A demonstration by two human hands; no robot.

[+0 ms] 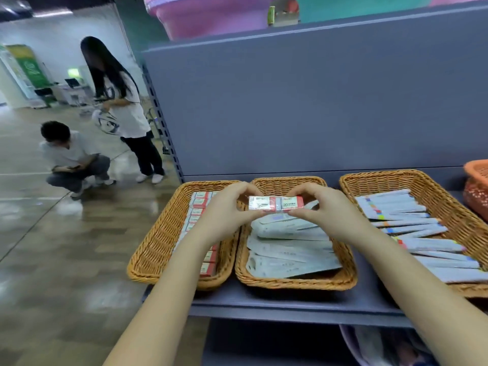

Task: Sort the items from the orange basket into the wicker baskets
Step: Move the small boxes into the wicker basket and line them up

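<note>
Left hand (224,207) and right hand (320,207) pinching a flat red-and-white 2B lead box (276,203) by its ends, above the middle woven wicker basket (295,282) of slim paper packets (287,249)

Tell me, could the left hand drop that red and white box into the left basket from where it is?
Probably yes. The left hand holds the box together with the right hand, just above the left basket. That basket is open on top, with matching boxes inside and nothing in between.
</note>
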